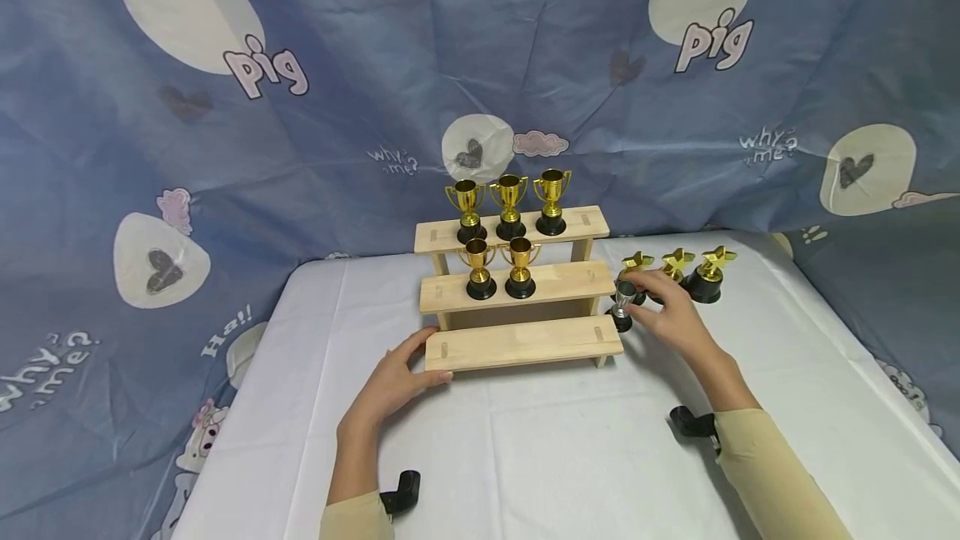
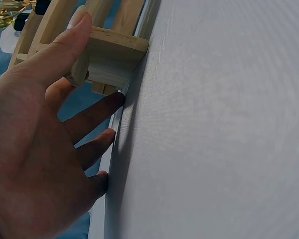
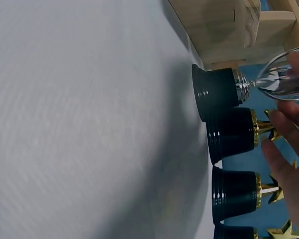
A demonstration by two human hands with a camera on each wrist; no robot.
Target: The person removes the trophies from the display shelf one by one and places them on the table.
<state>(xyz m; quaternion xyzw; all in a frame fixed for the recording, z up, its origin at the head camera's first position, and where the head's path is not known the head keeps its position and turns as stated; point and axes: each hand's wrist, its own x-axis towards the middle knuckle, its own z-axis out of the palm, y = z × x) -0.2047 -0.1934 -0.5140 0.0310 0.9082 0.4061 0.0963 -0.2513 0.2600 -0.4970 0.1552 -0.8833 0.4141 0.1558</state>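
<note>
A three-step wooden stand [image 1: 525, 342] sits on the table; my left hand [image 1: 392, 382] grips the left end of its lowest step. In the left wrist view the thumb [image 2: 65, 52] lies along that step while the other fingers spread behind. My right hand [image 1: 670, 315] pinches a silver trophy cup [image 3: 281, 82] by its bowl, beside the stand's right end. The cup's black base [image 3: 217, 92] is close to the table surface. Behind the right hand are three gold star trophies [image 1: 707, 275] in a row, partly covered by the fingers.
Three gold trophy cups [image 1: 511, 205] stand on the top step, and two gold cups [image 1: 480, 269] occupy the left and middle of the middle step. A white cloth covers the table [image 1: 525, 457]. Blue printed fabric [image 1: 360, 107] hangs behind and at the sides.
</note>
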